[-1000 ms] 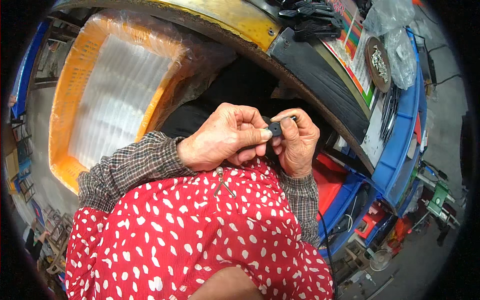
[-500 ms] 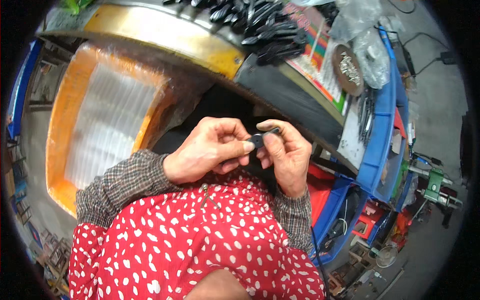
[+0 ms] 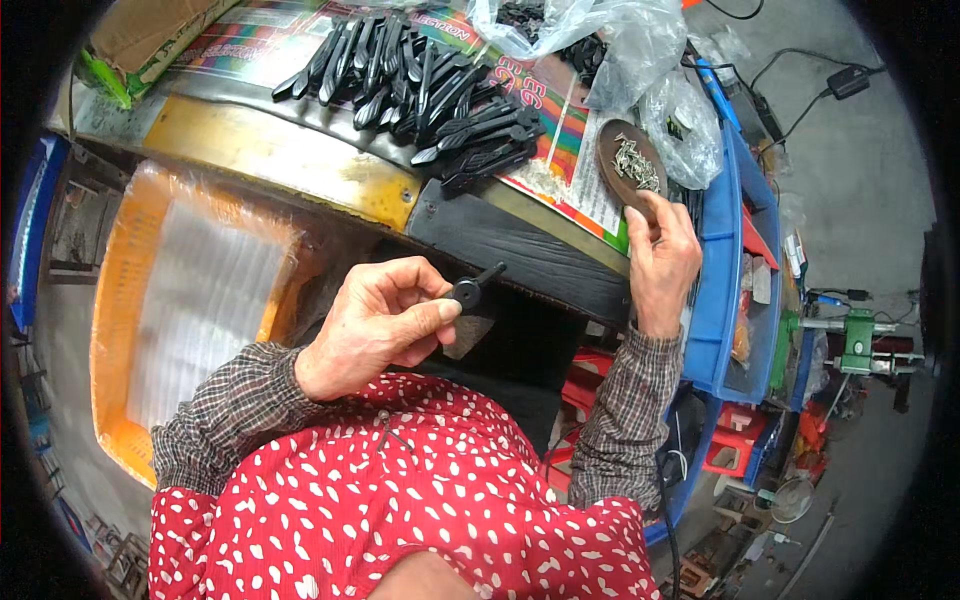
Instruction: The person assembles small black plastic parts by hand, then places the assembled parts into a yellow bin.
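My left hand (image 3: pixel 385 322) pinches a small black plastic piece with a round, holed disc (image 3: pixel 466 292) and a thin stem pointing up and to the right. It is held in front of my body, below the table edge. At the near rim of a brown oval dish (image 3: pixel 606 150), my right hand (image 3: pixel 664 262) has its thumb and forefinger bent but apart, with nothing visible between them. Small silvery screws (image 3: pixel 634 165) lie heaped in the dish. Left of it, a pile of black plastic parts (image 3: pixel 400 85) spreads over the table.
An orange crate (image 3: pixel 118 330) with a clear plastic lining stands at lower left. Blue bins (image 3: pixel 712 300) line the right side. Clear plastic bags (image 3: pixel 684 125) lie by the dish. The table's front edge has a yellowish metal strip (image 3: pixel 280 150) and a black board (image 3: pixel 520 245).
My right hand has let go of the black piece and moved up and right to the dish. My left hand keeps the piece and has shifted slightly left. The view has shifted, showing more table.
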Tool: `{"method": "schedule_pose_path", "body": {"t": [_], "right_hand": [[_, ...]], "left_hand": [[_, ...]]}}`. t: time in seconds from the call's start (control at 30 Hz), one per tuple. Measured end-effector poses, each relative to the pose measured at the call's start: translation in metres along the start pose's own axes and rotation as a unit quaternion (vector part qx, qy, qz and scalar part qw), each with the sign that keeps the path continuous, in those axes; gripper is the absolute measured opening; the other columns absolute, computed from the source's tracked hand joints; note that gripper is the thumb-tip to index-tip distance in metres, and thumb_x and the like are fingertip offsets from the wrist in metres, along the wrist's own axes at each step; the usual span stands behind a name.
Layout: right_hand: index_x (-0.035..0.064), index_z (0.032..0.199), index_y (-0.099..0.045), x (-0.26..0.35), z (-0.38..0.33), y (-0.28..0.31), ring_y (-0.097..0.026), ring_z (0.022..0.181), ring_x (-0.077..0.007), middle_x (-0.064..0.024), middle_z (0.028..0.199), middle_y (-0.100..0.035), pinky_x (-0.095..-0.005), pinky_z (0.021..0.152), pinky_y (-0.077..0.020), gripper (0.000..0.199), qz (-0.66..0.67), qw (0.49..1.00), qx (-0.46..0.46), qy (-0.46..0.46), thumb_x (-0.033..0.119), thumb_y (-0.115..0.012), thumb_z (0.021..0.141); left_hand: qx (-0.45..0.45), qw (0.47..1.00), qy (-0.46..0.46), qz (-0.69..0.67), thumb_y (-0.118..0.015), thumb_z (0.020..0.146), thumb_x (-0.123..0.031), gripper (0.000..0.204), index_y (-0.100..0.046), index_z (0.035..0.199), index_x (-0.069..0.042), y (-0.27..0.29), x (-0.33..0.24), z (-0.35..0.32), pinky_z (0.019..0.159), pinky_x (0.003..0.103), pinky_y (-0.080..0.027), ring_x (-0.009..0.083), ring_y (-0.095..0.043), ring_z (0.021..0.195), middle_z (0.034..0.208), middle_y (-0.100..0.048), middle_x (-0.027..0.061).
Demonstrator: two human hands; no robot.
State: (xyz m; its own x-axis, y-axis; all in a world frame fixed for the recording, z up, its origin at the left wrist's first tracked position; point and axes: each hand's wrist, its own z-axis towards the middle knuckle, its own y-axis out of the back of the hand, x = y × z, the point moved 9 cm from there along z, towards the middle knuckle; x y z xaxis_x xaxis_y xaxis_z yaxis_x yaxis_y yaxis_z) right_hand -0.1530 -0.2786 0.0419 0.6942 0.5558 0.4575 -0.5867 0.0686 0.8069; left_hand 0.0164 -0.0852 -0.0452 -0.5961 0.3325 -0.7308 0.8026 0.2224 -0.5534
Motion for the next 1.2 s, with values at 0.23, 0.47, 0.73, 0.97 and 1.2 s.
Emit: {"method": "schedule_pose_path", "body": {"t": [0.23, 0.47, 0.73, 0.97, 1.2], "right_hand": [[0.0043, 0.105, -0.064, 0.010, 0.015, -0.019, -0.051, 0.089, -0.0275, -0.0107, 0.091, -0.054, -0.0377, 0.077, -0.0432, 0.034, -0.118, 0.986, 0.029, 0.117, 0.014, -0.071, 0.074], [0.0035, 0.102, -0.065, 0.003, 0.016, -0.021, -0.051, 0.088, -0.0278, -0.0113, 0.091, -0.055, -0.0383, 0.077, -0.0427, 0.031, -0.093, 0.988, 0.023, 0.123, 0.015, -0.071, 0.074], [0.0010, 0.088, -0.065, -0.001, 0.019, -0.025, -0.053, 0.085, -0.0276, -0.0116, 0.086, -0.059, -0.0376, 0.077, -0.0418, 0.018, -0.014, 0.993, 0.062, 0.101, 0.010, -0.069, 0.073], [0.0000, 0.081, -0.063, -0.006, 0.011, -0.018, -0.056, 0.075, -0.0210, -0.0090, 0.076, -0.059, -0.0315, 0.068, -0.0435, 0.007, 0.103, 0.994, 0.031, 0.027, 0.002, -0.064, 0.074], [-0.0025, 0.083, -0.059, 0.063, -0.043, -0.021, -0.055, 0.074, -0.0127, -0.0054, 0.079, -0.057, -0.0239, 0.068, -0.0434, 0.007, 0.169, 0.979, 0.093, 0.068, 0.000, -0.063, 0.079]], "left_hand": [[-0.023, 0.999, 0.016, 0.029, -0.059, 0.089, -0.006, 0.007, -0.057, 0.091, 0.000, -0.001, 0.001, 0.005, 0.042, 0.017, -0.034, 0.0037, -0.048, 0.050, 0.070, -0.062, 0.0046], [-0.026, 0.999, 0.022, 0.030, -0.059, 0.089, -0.006, 0.007, -0.056, 0.091, 0.000, -0.001, 0.006, 0.009, 0.042, 0.018, -0.035, 0.0046, -0.048, 0.049, 0.070, -0.062, 0.0054], [-0.025, 0.999, 0.032, 0.027, -0.059, 0.089, -0.006, 0.008, -0.056, 0.092, 0.000, -0.004, 0.011, 0.007, 0.041, 0.017, -0.034, 0.0041, -0.048, 0.050, 0.070, -0.062, 0.0053], [-0.027, 0.999, 0.022, 0.004, -0.058, 0.090, -0.009, 0.007, -0.055, 0.091, -0.002, -0.005, 0.008, 0.006, 0.041, 0.018, -0.031, 0.0060, -0.047, 0.049, 0.071, -0.062, 0.0058], [-0.038, 0.999, 0.013, -0.026, -0.058, 0.091, -0.010, 0.007, -0.055, 0.092, -0.003, -0.001, 0.008, 0.003, 0.041, 0.018, -0.031, 0.0064, -0.049, 0.049, 0.072, -0.063, 0.0057]]}}
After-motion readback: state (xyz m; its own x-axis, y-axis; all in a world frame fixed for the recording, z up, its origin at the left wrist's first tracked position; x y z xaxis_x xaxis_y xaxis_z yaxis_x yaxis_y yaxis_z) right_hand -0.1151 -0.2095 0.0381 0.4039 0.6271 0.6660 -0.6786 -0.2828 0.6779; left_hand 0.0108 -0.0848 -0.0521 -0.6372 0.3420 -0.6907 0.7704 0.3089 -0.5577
